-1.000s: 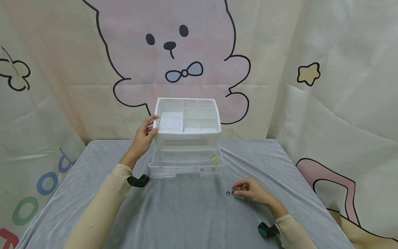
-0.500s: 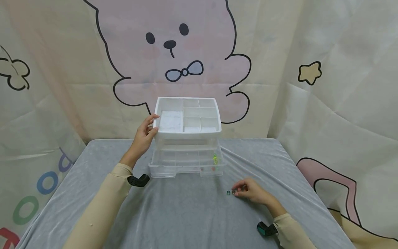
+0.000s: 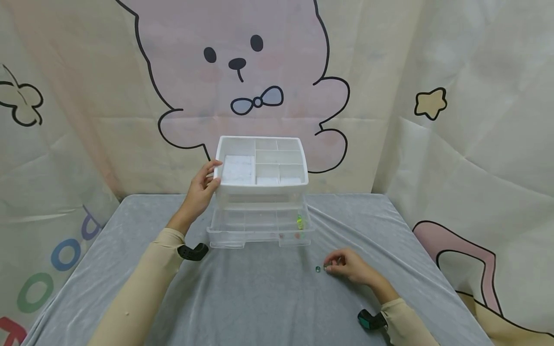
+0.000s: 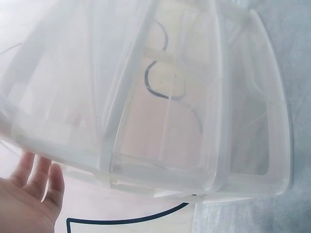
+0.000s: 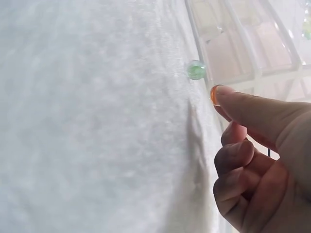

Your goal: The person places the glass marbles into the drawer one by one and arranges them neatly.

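Observation:
A white storage box (image 3: pixel 260 187) with a divided top tray stands at the back of the table, its clear bottom drawer (image 3: pixel 259 235) pulled out toward me. At the tray's left side, my left hand (image 3: pixel 198 194) holds the edge, thumb toward the front; the left wrist view shows its fingers (image 4: pixel 56 182) against the box's rim. In front of the drawer's right corner, my right hand (image 3: pixel 352 266) pinches an orange marble (image 5: pixel 214 95) between thumb and forefinger, low over the cloth. A green marble (image 5: pixel 196 70) lies on the cloth just left of those fingertips.
Small yellow-green pieces (image 3: pixel 300 222) and some reddish ones sit in the right compartment of the drawer. Grey cloth (image 3: pixel 259 298) covers the table, slightly wrinkled. Printed curtains (image 3: pixel 368 57) hang behind and at both sides.
My right fingers have closed further over the marble, which shows less in the head view now. The left hand, box and green marble have stayed in place.

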A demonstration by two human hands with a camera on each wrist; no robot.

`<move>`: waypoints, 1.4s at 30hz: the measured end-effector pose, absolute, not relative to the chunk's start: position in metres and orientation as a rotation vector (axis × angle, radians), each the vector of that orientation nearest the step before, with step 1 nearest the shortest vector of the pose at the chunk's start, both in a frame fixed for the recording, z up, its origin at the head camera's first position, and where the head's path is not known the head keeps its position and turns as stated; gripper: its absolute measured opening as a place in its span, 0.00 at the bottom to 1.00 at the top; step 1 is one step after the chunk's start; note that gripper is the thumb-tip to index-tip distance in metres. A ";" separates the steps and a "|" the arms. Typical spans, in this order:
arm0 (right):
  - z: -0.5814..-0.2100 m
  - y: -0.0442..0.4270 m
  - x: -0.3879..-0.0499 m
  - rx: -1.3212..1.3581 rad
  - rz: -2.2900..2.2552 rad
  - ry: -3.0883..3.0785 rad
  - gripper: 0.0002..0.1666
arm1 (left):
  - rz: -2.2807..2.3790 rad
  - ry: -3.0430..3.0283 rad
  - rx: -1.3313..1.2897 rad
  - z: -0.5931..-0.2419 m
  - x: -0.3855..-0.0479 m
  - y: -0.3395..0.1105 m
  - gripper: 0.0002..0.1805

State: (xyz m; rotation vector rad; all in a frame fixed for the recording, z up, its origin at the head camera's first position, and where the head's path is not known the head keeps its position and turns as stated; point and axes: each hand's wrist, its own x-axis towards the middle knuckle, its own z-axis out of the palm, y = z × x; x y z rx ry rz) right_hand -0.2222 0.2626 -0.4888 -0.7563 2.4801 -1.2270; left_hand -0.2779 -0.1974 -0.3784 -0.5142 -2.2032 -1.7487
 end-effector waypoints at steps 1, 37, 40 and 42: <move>-0.488 0.263 -0.222 -0.761 -1.235 2.488 0.07 | -1.751 -2.200 -0.512 -0.379 -0.278 -0.197 0.24; -0.442 0.247 -0.218 -0.833 -1.504 2.572 0.07 | -1.743 -2.202 -0.514 -0.380 -0.279 -0.197 0.24; -0.436 0.246 -0.218 -0.861 -1.505 2.598 0.06 | -1.743 -2.203 -0.508 -0.380 -0.279 -0.197 0.24; -0.432 0.245 -0.218 -0.871 -1.509 2.606 0.06 | -1.745 -2.203 -0.507 -0.381 -0.279 -0.197 0.24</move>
